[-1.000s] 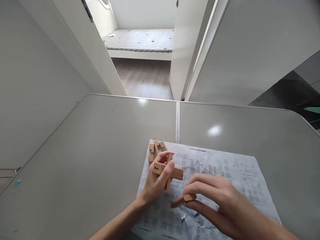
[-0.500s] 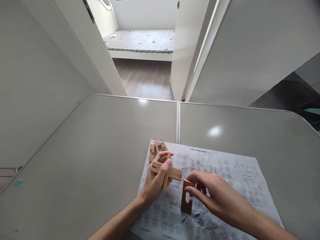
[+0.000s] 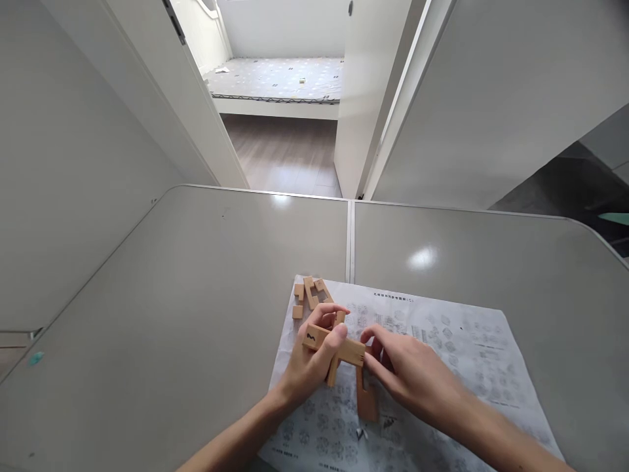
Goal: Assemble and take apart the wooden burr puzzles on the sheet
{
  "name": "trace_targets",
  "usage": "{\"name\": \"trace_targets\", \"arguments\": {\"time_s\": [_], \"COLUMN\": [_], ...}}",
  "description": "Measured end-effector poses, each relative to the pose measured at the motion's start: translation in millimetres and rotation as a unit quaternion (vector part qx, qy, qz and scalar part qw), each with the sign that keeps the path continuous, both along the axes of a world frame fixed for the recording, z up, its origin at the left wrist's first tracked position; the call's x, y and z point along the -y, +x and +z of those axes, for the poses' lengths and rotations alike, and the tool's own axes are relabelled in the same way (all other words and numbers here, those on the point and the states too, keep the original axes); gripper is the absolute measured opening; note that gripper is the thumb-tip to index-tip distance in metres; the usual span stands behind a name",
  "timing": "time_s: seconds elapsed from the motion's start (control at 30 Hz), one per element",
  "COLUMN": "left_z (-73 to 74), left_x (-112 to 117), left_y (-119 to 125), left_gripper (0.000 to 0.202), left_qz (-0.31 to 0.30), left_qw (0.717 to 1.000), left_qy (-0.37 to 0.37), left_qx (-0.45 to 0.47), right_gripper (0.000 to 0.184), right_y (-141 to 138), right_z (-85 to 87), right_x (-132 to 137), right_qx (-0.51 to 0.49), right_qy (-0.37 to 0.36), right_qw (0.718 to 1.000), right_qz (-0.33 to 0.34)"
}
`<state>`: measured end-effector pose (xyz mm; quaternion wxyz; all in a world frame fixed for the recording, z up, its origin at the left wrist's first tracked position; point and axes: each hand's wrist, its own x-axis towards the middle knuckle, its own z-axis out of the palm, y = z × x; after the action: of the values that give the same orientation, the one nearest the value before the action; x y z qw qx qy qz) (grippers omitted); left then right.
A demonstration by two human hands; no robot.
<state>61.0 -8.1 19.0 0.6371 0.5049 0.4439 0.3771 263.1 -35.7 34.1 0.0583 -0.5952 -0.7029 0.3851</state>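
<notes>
My right hand, pinching the notched block near its top, has just come in beside the crossed blocks my left hand grips above the paper, bringing the pieces close, touching or not I can't tell.

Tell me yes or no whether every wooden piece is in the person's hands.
No, several wooden pieces lie on the printed sheet near its far left corner, beyond the left hand.
</notes>
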Motion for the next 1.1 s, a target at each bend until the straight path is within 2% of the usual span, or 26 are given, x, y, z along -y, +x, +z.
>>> {"name": "trace_targets", "arguments": {"time_s": [0.2, 0.33, 0.4, 0.47, 0.53, 0.6, 0.77, 0.87, 1.0, 1.1], "left_z": [-2.3, -3.7, -3.6, -3.2, -2.9, -3.0, -6.7, -10.5, -12.9, -13.2], "left_x": [2.9, 3.7, 3.7, 3.5, 3.2, 2.7, 0.4, -1.6, -3.9, -5.1], "left_y": [0.1, -0.7, -0.8, -0.5, -0.1, -0.2, -5.0, -8.5, -8.5, -8.1], "left_gripper": [0.027, 0.028, 0.028, 0.029, 0.030, 0.030, 0.034, 0.045, 0.066, 0.075], "left_qz": [-0.030, -0.027, -0.024, -0.024, -0.023, -0.025, -0.042, -0.066, -0.096, -0.104], "left_qw": [0.999, 0.999, 0.999, 0.999, 1.000, 1.000, 0.998, 0.991, 0.953, 0.926], "left_qy": [0.021, 0.027, 0.024, 0.020, 0.019, 0.013, -0.018, -0.041, -0.121, -0.175], "left_qx": [-0.017, -0.023, -0.019, -0.011, 0.001, 0.013, 0.039, 0.105, 0.260, 0.318], "right_gripper": [0.018, 0.028, 0.031, 0.031, 0.034, 0.034, 0.038, 0.040, 0.041, 0.042], "right_y": [0.4, -1.0, -3.3, -6.5, -9.7, -12.4, -13.7, -11.3, -5.6, -1.0], "right_z": [-10.2, -0.5, 10.8, 22.7, 31.7, 35.6, 33.7, 33.3, 31.8, 29.5], "right_x": [0.9, -1.0, -2.8, -5.0, -6.8, -7.7, -8.6, -10.0, -10.2, -8.7], "right_qx": [0.061, 0.016, -0.050, -0.135, -0.203, -0.231, -0.268, -0.279, -0.311, -0.334], "right_qy": [0.104, 0.153, 0.121, 0.035, -0.041, -0.085, -0.141, -0.162, -0.181, -0.196], "right_qw": [0.993, 0.988, 0.990, 0.989, 0.977, 0.968, 0.949, 0.942, 0.927, 0.915], "right_qz": [0.017, -0.016, -0.043, -0.055, -0.054, -0.056, -0.082, -0.091, -0.103, -0.112]}}
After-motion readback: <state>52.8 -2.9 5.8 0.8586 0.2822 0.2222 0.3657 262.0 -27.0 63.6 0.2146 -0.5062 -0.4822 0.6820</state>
